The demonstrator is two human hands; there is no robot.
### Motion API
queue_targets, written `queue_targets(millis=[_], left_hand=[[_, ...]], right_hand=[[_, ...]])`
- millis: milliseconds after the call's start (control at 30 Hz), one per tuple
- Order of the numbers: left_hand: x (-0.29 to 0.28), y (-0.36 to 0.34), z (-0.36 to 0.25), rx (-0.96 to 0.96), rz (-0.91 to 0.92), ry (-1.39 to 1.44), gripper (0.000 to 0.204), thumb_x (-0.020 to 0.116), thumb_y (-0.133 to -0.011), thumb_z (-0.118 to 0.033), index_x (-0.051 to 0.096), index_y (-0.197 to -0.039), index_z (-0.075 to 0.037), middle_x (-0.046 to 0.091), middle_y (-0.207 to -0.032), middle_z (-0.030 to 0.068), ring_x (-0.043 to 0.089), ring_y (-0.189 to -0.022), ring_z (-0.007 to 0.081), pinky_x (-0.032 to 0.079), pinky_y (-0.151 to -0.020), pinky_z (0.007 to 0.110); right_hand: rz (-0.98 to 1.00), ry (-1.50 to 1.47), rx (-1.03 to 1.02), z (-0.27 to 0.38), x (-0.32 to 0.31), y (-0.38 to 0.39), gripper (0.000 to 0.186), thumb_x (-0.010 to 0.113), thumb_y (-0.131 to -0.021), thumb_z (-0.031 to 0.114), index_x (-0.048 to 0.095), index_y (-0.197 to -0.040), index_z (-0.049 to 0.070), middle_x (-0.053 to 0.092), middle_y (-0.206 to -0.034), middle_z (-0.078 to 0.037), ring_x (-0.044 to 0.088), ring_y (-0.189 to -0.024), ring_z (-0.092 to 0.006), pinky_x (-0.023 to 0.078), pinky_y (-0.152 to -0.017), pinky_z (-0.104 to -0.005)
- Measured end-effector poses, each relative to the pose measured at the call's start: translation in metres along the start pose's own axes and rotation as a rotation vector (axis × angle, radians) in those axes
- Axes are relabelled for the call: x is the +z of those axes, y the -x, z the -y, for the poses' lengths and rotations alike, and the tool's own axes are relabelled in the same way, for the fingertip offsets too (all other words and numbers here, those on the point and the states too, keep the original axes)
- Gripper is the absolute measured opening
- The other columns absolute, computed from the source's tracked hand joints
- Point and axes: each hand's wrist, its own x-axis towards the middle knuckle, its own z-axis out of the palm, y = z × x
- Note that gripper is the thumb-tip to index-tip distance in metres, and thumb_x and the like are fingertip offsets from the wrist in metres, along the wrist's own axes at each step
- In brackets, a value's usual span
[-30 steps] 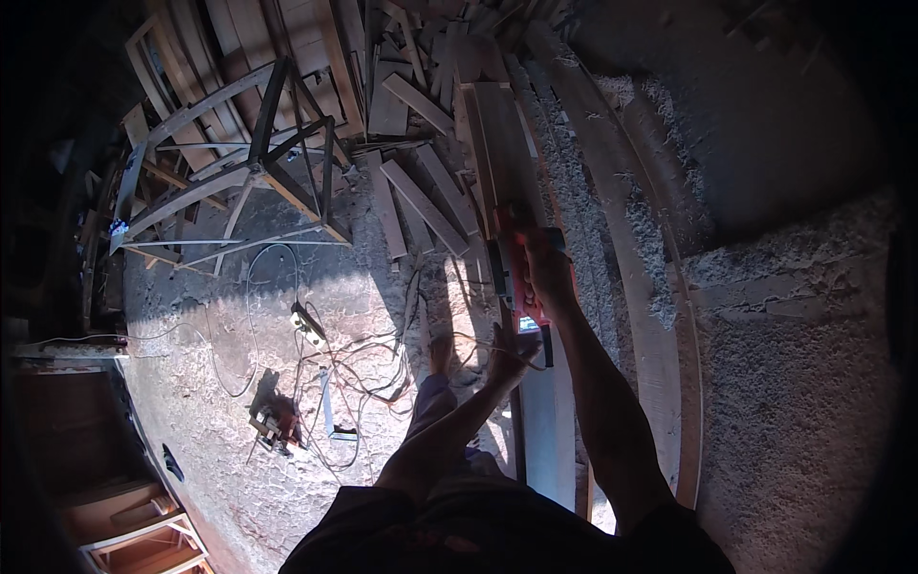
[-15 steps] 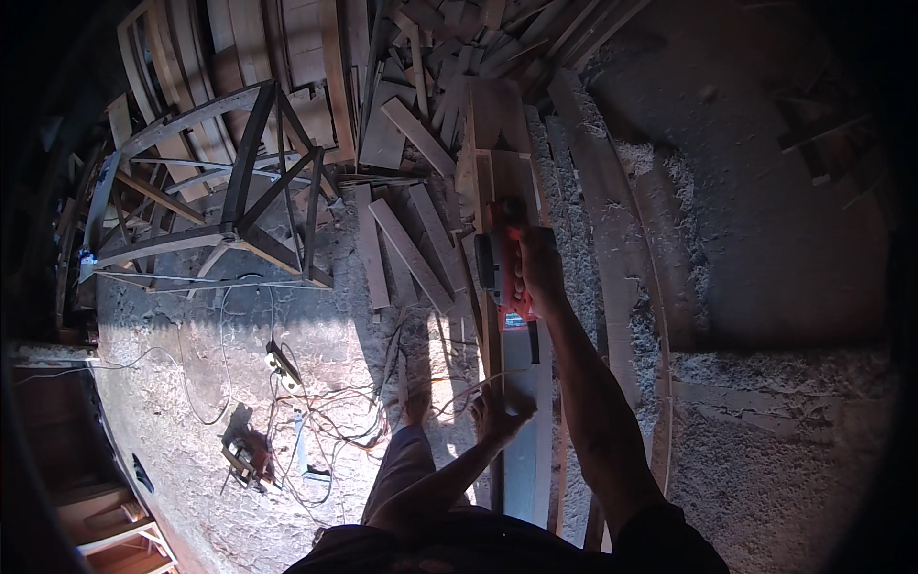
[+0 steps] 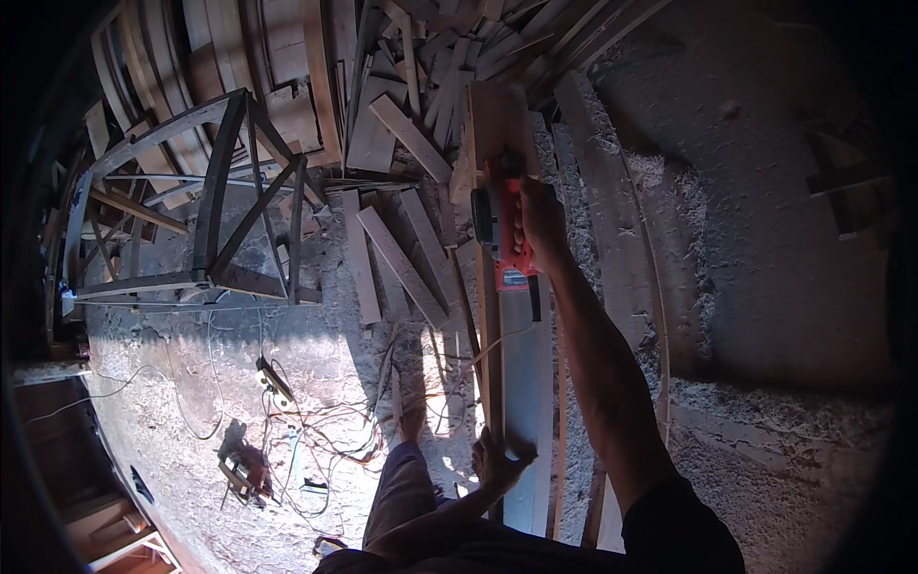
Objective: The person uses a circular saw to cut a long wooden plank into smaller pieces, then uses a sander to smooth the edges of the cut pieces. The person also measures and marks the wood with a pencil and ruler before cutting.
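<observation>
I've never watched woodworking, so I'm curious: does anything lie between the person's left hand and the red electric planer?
Yes, a thin cord curves over the board between the left hand and the red electric planer, nearer the planer.

The floor [image 3: 163, 368] is brightly lit at lower left, dimly at right. Shavings [image 3: 696, 215] are strewn over it.

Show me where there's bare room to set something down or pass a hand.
The board is bare between the cord crossing over it and the left hand. Mostly open floor lies between the floor tool and the small dark object to its left. Crowded: tangled cables by the power strip, and heaped wood offcuts.
</observation>
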Motion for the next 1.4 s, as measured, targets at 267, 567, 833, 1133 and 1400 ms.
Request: queue_targets(millis=[267, 567, 833, 1133, 1400], left_hand=[[0.005, 0.001, 0.010, 0.019, -0.011, -0.026, 0.130, 0.090, -0.065, -0.057, 0.014, -0.155, -0.002, 0.035, -0.142, 0.0275, 0.035, -0.132, 0.0461, 0.031, -0.108, 0.062], [0.012, -0.014, 0.025, 0.055, -0.041, 0.005, 0.133, 0.091, -0.060, -0.061, 0.015, -0.155, -0.008, 0.036, -0.142, 0.0259, 0.036, -0.134, 0.0447, 0.031, -0.109, 0.061], [0.038, -0.025, 0.137, 0.114, -0.172, 0.443, 0.097, 0.052, -0.097, -0.066, 0.022, -0.157, 0.005, 0.025, -0.159, 0.0297, 0.025, -0.149, 0.0422, 0.023, -0.122, 0.049], [0.043, 0.147, 0.205, 0.206, 0.005, 0.473, 0.130, 0.073, -0.080, -0.071, 0.000, -0.162, -0.003, 0.003, -0.170, 0.0182, 0.012, -0.156, 0.0314, 0.017, -0.124, 0.050], [0.124, 0.334, 0.277, 0.349, 0.309, 0.379, 0.118, 0.093, -0.074, -0.027, 0.012, -0.155, 0.001, 0.036, -0.147, 0.0208, 0.040, -0.140, 0.0303, 0.045, -0.110, 0.043]], right_hand=[[0.002, -0.008, 0.011, 0.020, 0.013, -0.045, 0.056, 0.056, -0.097, 0.063, 0.054, -0.081, 0.009, 0.048, -0.057, 0.000, 0.048, -0.041, -0.0124, 0.039, -0.037, -0.0318], [-0.024, -0.129, -0.151, 0.019, 0.006, -0.037, 0.053, 0.059, -0.096, 0.062, 0.056, -0.090, 0.009, 0.050, -0.061, 0.000, 0.048, -0.043, -0.0113, 0.038, -0.037, -0.0310], [0.024, 0.057, -0.022, -0.115, -0.086, 0.271, 0.072, 0.059, -0.087, 0.077, 0.061, -0.098, 0.006, 0.055, -0.059, -0.001, 0.054, -0.044, -0.0120, 0.045, -0.039, -0.0297], [0.013, 0.262, 0.101, -0.294, -0.172, 0.686, 0.067, 0.058, -0.092, 0.069, 0.063, -0.126, 0.011, 0.059, -0.061, -0.008, 0.063, -0.053, -0.0179, 0.046, -0.043, -0.0334], [-0.023, 0.400, 0.146, -0.397, -0.222, 0.936, 0.072, 0.053, -0.096, 0.066, 0.059, -0.134, 0.006, 0.063, -0.068, -0.015, 0.067, -0.060, -0.0254, 0.049, -0.054, -0.0417]])
